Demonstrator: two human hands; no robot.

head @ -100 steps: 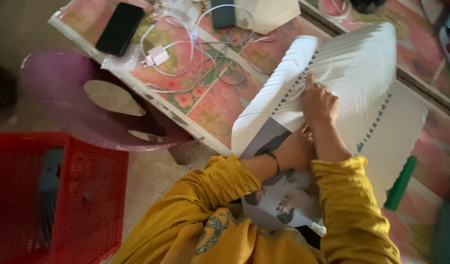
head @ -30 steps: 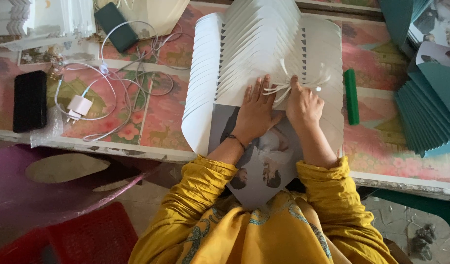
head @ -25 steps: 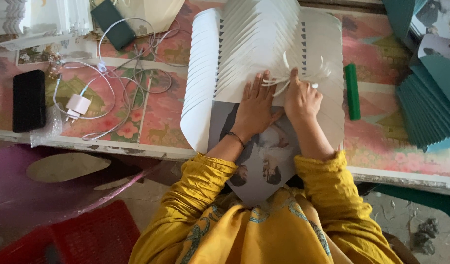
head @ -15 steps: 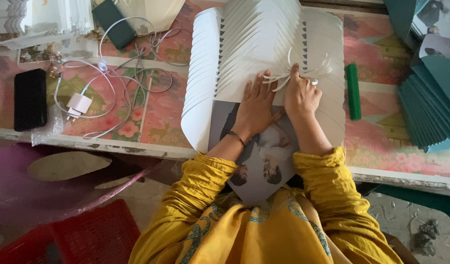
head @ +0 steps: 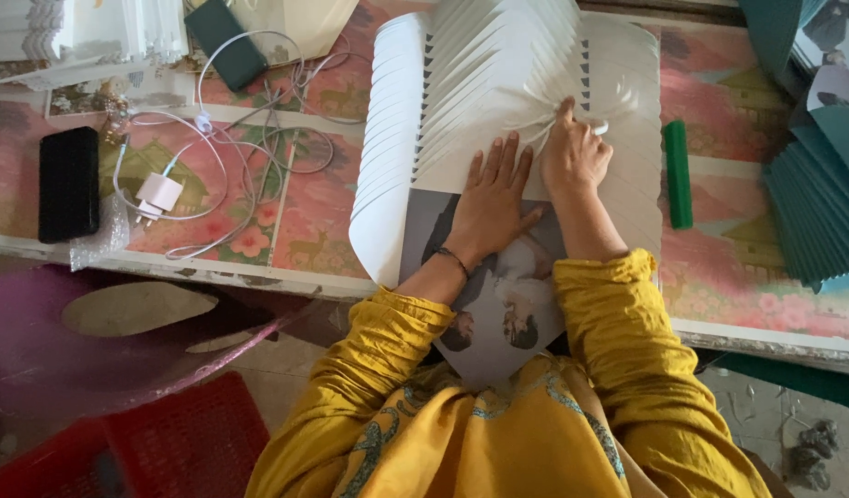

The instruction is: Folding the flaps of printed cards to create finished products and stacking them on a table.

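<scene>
White card sheets (head: 498, 83), fanned in an overlapping stack, lie on the table (head: 286, 231) straight ahead of me, at twelve o'clock from the body. I note a thin white cord (head: 572, 124) running across the fan near its middle. My left hand (head: 493, 198) lies flat, fingers spread wide, pressing the near edge of the fan where it overlaps a printed photograph sheet (head: 498, 304) that hangs off the table edge toward my lap. My right hand (head: 572, 157) is closed narrow, fingertips pinching the cord at about one o'clock from the left hand; the two hands sit just beside each other.

Judgement on progress: the sheets appear already gathered and fanned, and the cord is already across them. Whether a knot is formed I cannot tell; the hand covers that spot. The tying looks unfinished.

Outward from the stack: a green stick-shaped item (head: 678, 175) lies at three o'clock, apart from the fan. Beyond it, at the right edge, a stack of teal folders (head: 816, 212) is fanned likewise. At nine o'clock I record tangled white cables with a charger plug (head: 159, 195), and further left a black phone (head: 68, 183). A dark green case (head: 226, 41) sits at eleven o'clock. Below the table, a purple plastic chair (head: 92, 332) and a red crate (head: 166, 443) stand at eight o'clock.
</scene>
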